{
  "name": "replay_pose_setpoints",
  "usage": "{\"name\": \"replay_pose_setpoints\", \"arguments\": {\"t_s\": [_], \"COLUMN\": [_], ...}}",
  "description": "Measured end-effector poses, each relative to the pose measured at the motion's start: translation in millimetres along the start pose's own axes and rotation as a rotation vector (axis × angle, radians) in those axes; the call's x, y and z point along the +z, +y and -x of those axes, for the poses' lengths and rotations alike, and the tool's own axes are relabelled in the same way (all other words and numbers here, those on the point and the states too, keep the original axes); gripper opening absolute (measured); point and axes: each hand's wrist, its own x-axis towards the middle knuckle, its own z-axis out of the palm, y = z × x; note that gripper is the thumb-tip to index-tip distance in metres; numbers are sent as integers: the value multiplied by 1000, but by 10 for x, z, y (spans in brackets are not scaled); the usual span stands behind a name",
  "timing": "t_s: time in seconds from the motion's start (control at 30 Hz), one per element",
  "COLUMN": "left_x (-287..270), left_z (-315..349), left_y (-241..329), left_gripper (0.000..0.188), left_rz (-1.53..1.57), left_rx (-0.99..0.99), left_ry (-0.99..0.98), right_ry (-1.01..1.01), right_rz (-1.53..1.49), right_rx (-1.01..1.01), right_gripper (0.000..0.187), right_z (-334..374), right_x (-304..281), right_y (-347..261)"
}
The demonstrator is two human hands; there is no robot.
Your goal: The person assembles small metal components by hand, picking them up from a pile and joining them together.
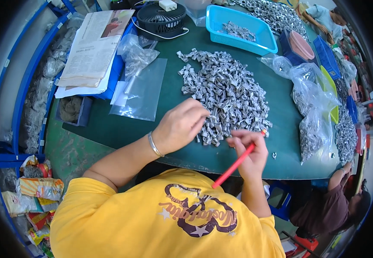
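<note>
A large heap of small grey metal parts (227,92) lies on the green table (178,148). My left hand (180,124), with a silver bangle on the wrist, rests at the heap's near left edge, its fingers curled into the parts. My right hand (249,150) is at the heap's near right edge and grips a thin red stick (234,165) that slants down toward my yellow shirt. Whether the left fingers hold a part is hidden.
Clear plastic bags (141,88) and a newspaper (94,47) lie at the left. A black fan (160,19) and a blue basket (240,30) with parts stand at the back. Filled bags (313,116) sit at the right. Another person (332,202) sits at lower right.
</note>
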Motion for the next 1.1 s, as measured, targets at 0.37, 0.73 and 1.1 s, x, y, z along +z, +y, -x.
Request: {"name": "replay_pose_setpoints", "arguments": {"t_s": [0.37,0.73,1.1], "left_x": [-64,-118,40], "left_z": [47,55,111], "left_y": [13,-70,-78], "left_gripper": [23,24,19], "left_rz": [396,996,1008], "left_rx": [-186,-363,-481], "left_ry": [-49,-190,-159], "right_ry": [-106,-175,-9], "right_rz": [-512,-428,-112], "right_rx": [333,36,-292], "right_gripper": [19,25,41], "right_z": [-228,-195,-149], "right_x": [325,360,296], "right_y": [-86,42,-74]}}
